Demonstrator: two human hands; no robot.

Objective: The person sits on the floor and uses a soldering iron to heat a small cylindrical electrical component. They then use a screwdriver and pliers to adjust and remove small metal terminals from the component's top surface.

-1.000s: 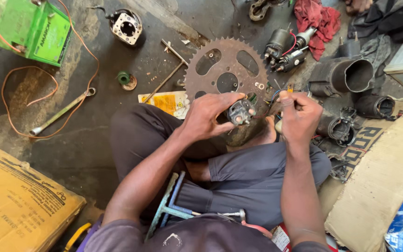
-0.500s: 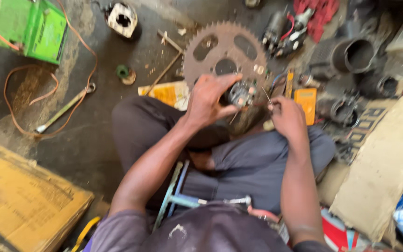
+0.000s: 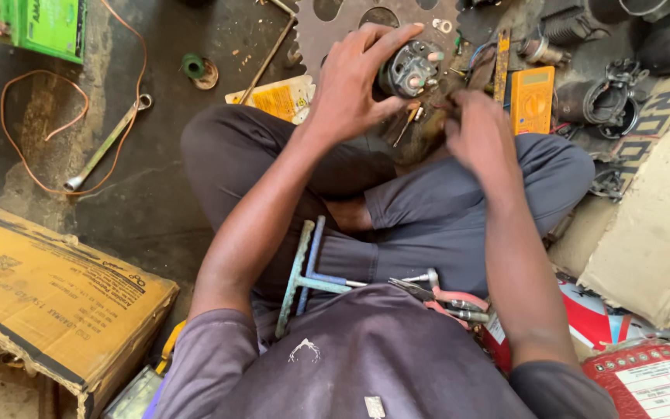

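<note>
A: What does the left hand [image 3: 350, 85] hold?

B: It grips a small round motor part [image 3: 409, 70], grey metal with a green spot, in the upper middle of the frame. The fingers [image 3: 385, 39] curl over its top and the thumb is under it.

A: And the right hand [image 3: 481, 136]?

B: It is just right of the part, fingers bent and closed together near some thin wires [image 3: 428, 109]. It is blurred, so I cannot tell if it pinches something.

A: Where does the person sit?

B: On the floor [image 3: 141, 202], legs crossed in dark trousers [image 3: 428, 209]. The part is above the knees, in front of a big toothed sprocket [image 3: 327, 23] that lies at the top edge.

A: What is near on the right?

B: An orange meter [image 3: 533, 97] lies just beside the right hand, and a yellow ruler [image 3: 502, 66] stands next to it. Further right there are dark metal cylinders [image 3: 602, 101].

A: And on the left side?

B: A green box [image 3: 44, 27] in the upper left corner, an orange wire [image 3: 48, 116] looping on the floor, and a long wrench [image 3: 106, 143] lying across it. A cardboard box [image 3: 48, 291] is at the lower left. A yellow paper [image 3: 277, 99] lies near the left knee.

A: Anything close to the body?

B: A pale green T-shaped tool [image 3: 300, 271] lies on the lap, and pliers [image 3: 443, 299] with red handles are beside it, in the lower middle
</note>
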